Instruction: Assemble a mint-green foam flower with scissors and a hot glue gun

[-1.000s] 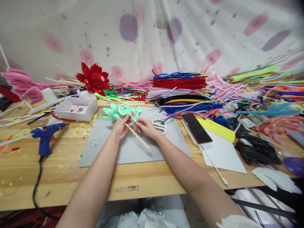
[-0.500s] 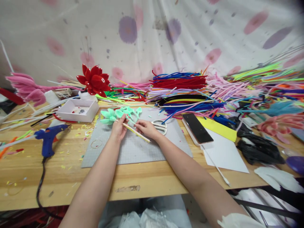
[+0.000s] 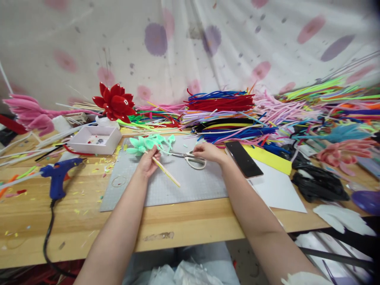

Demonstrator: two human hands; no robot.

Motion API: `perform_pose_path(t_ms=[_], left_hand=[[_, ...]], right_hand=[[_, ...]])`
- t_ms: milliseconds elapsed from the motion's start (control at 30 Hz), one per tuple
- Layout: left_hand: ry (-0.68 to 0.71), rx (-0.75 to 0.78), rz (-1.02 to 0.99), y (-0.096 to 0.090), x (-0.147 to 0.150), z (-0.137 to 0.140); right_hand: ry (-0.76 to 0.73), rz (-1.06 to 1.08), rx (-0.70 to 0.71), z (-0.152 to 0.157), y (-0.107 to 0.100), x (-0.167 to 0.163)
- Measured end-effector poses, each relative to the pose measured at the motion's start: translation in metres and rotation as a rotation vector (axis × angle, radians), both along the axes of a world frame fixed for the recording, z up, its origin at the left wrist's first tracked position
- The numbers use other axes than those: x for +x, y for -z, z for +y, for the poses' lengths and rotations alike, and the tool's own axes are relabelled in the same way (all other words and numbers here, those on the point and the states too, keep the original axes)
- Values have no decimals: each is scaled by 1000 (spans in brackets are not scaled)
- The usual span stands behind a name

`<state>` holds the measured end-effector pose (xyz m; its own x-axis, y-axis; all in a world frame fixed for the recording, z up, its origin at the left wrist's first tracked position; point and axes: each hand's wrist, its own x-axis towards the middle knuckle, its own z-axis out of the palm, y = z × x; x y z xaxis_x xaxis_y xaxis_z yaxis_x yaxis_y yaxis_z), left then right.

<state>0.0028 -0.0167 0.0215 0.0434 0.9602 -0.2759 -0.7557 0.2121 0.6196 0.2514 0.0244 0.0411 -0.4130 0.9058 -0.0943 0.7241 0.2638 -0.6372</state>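
Note:
My left hand (image 3: 149,161) is closed around the stem of a mint-green fuzzy pipe-cleaner flower (image 3: 139,145). The petals fan out beyond the fingers, and a pale yellow-and-white stem (image 3: 166,171) slants down to the right below them. My right hand (image 3: 206,151) has its fingers pinched at the handle loops of white-handled scissors (image 3: 196,163). The scissors lie with blades pointing left, toward the flower; the fingers cover part of the upper loop. Beneath both hands is a grey cutting mat (image 3: 172,196).
A blue glue gun (image 3: 57,180) and a white box (image 3: 95,140) are at left. A red flower (image 3: 114,102) stands behind them. Pipe-cleaner bundles (image 3: 221,103) line the back. To the right are a phone (image 3: 244,159), white paper (image 3: 279,188) and a black bag (image 3: 319,184).
My right hand has left the flower's stem and moved right to the scissors' handles. My left hand still holds the flower, its stem now pointing more steeply downward. The view has shifted slightly.

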Motion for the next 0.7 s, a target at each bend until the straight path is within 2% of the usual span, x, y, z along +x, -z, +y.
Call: perform_pose_path(t_ms=[200,367,433,567,700], left_hand=[[-21,27,66,0,0,-1],[-47,27,54,0,0,3],[-53,22,47,0,0,4],[-50,13,32,0,0,4],[-75,15,27,-3,0,4]], right_hand=[[-3,4,66,4,14,5],[122,187,137,27,38,6],[128,235,137,39,42,4],[93,237,160,70,34,1],[229,283,-11,93,16,-2]])
